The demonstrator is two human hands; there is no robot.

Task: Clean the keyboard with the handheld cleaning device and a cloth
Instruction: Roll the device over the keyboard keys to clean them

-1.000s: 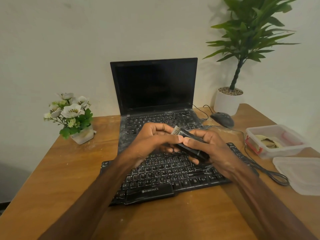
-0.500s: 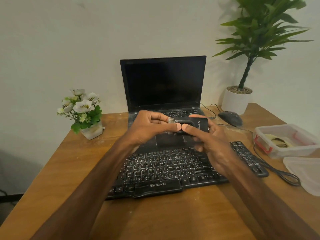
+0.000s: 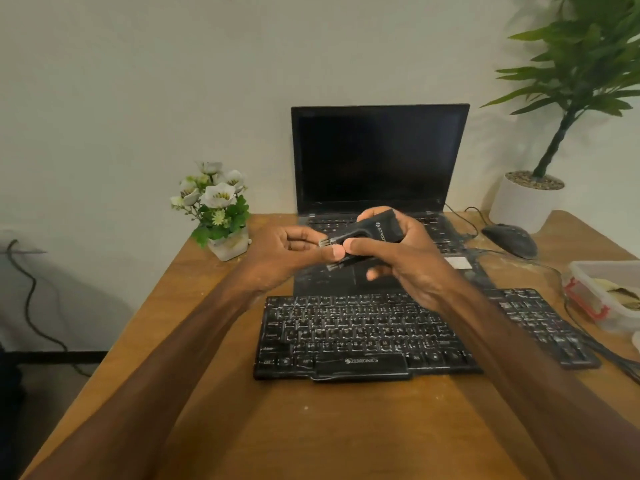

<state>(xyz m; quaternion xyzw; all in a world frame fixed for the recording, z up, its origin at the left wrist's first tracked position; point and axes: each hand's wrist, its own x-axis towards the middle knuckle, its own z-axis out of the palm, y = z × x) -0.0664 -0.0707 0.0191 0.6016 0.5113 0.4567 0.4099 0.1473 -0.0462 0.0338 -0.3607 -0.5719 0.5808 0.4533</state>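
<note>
Presently, the item in hand is a handheld cleaning device [image 3: 375, 232], black, with a short brush tip pointing to the person's left, held in the air above the palm rest of an open laptop [image 3: 379, 157]. The right hand [image 3: 401, 261] wraps the body, thumb along the near side and fingers curled behind. The left hand [image 3: 291, 251] pinches the brush end between thumb and curled fingers. The Zebronics keyboard [image 3: 363, 336], black and streaked with pale dust, lies flat on the wooden table [image 3: 311, 427] just in front of the laptop, below both hands and untouched. A wired mouse [image 3: 509, 240] sits at the right rear, and an open plastic container [image 3: 588, 266] at the right edge; whether its contents include the cloth cannot be told. The step appears to be preparation, seating or adjusting the brush tip, with cleaning not yet begun. The next move calls for the left hand to let go and the right to lower the bristles onto the key rows.
</note>
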